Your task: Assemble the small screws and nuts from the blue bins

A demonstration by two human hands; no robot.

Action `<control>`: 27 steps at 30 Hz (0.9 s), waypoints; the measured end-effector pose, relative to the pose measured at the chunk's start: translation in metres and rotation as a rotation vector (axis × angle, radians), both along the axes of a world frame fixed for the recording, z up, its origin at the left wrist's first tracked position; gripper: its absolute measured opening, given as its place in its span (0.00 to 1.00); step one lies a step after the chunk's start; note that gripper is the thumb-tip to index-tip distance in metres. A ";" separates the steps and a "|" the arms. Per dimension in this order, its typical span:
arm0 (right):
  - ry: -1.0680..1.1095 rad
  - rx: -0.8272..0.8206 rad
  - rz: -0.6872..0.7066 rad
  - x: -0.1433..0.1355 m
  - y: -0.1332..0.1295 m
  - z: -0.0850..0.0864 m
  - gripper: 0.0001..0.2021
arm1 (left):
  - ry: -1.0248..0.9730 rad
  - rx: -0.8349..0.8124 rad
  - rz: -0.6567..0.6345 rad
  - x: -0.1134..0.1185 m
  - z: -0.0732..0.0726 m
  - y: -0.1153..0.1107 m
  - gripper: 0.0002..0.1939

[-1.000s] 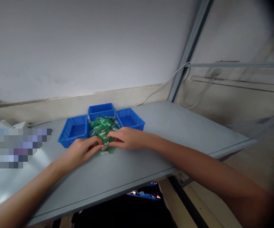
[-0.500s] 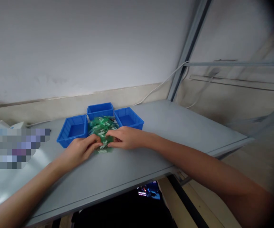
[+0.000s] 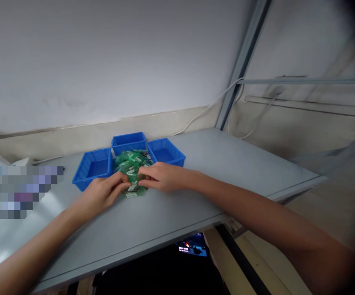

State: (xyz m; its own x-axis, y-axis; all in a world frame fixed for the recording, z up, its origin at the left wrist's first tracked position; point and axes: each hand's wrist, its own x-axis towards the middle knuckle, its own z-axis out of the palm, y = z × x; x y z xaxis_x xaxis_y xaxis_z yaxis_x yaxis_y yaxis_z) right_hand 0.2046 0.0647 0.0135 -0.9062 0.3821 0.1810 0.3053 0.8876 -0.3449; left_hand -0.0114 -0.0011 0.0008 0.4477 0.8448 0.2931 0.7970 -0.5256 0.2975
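Note:
A crumpled green see-through plastic bag (image 3: 134,188) lies on the grey table, with small white pieces showing in or on it. At its left side my left hand (image 3: 106,191) is closed, thumb and fingers pinching the plastic. My right hand (image 3: 160,177) pinches it from the right, its fingertips a short way from those of the left. Behind the hands the green heap spreads back between three blue bins: a left bin (image 3: 80,177), a back bin (image 3: 128,146) and a right bin (image 3: 177,157). What lies under my fingers is hidden.
The grey table (image 3: 233,164) meets a wall at the back. A metal post (image 3: 242,65) rises at its far right corner, with a white cable (image 3: 208,108) running to it. Pixelated items and a white device (image 3: 20,162) are at left. A lit screen (image 3: 192,245) shows below the table edge.
My fingers have shifted slightly on the green plastic, and the right hand sits a touch higher. The bins stay in place; the view has moved very little.

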 end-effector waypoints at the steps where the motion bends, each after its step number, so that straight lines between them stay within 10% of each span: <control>1: 0.006 -0.010 0.000 0.000 0.000 0.001 0.10 | -0.002 0.005 0.002 0.000 0.000 0.000 0.13; 27: 0.032 -0.043 -0.009 0.000 0.000 0.002 0.09 | -0.065 0.005 0.059 -0.002 -0.004 0.004 0.14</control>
State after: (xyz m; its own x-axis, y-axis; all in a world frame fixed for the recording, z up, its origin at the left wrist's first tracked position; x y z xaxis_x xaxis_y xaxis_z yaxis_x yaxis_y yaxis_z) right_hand 0.2050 0.0651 0.0151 -0.8967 0.3984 0.1931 0.3018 0.8691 -0.3919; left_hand -0.0134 0.0028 -0.0031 0.3774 0.8674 0.3245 0.8055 -0.4803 0.3471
